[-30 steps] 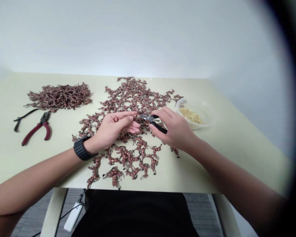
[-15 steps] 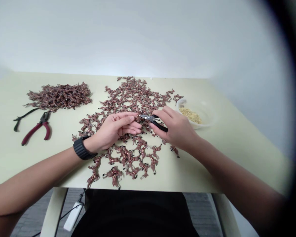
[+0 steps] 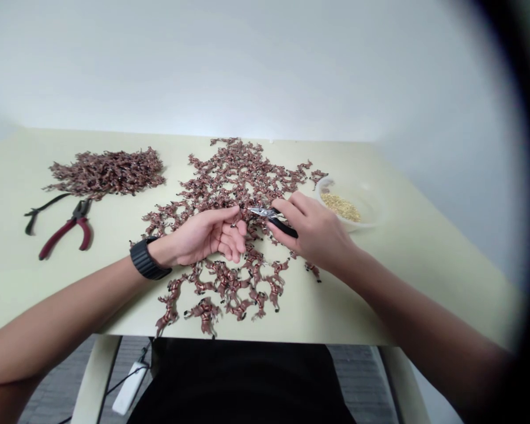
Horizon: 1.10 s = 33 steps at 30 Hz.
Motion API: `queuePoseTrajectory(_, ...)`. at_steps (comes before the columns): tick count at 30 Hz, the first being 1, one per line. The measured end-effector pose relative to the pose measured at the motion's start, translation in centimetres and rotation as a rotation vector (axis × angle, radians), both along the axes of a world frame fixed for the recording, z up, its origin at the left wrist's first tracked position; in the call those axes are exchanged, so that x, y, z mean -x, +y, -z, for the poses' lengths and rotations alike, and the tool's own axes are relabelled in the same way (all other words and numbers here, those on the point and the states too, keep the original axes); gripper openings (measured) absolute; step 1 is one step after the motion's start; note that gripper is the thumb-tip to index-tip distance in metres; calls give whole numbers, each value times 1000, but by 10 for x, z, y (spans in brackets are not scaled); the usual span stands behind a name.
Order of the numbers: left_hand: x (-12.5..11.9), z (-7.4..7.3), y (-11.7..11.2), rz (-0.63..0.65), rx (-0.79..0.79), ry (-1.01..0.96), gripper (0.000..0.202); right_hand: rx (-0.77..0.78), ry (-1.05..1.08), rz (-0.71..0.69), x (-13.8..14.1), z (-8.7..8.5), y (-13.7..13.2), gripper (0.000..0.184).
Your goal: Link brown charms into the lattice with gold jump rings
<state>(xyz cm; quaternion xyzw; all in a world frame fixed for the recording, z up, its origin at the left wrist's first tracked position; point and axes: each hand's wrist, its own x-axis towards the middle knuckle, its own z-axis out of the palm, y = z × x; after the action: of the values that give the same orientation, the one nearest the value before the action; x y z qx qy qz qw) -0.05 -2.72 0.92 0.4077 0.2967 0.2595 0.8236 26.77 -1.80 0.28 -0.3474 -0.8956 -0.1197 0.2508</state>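
Over the copper-coloured figures (image 3: 229,176), my right hand (image 3: 318,238) pinches black-handled pliers (image 3: 276,221); my left hand (image 3: 205,235) is curled, grip unclear.

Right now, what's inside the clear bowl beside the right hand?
The clear plastic bowl holds a shallow heap of small pale-gold pieces, too small to identify. The heap covers the bowl's floor beneath it. The right hand, gripping black-handled pliers, is beside the bowl.

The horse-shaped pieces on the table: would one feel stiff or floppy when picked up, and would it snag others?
The horse-shaped pieces probably feel stiff, since each keeps its splayed shape lying flat. Their spiky legs look apt to snag, as they tangle in the heap.
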Motion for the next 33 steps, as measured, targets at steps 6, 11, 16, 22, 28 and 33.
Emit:
queuePoseTrajectory(6,-6,5,-5,-89,-301,101,32,296,214,14,10,0,-8,25)
queuePoseTrajectory(11,-5,5,-8,-179,-869,510,36,1021,526,22,18,-8,-16,29)
queuePoseTrajectory(16,-1,2,-5,-247,-1234,764,36,1683,760,-94,18,-17,-16,37)
queuePoseTrajectory(22,-9,5,-7,-220,-779,386,40,961,574,23,15,-8,-8,30)
queuePoseTrajectory(28,-11,5,-10,-208,-484,163,41,256,313,-46,7,3,2,30)
queuePoseTrajectory(33,-9,0,-12,-140,-287,40,41,210,223,-83,4,3,4,27)
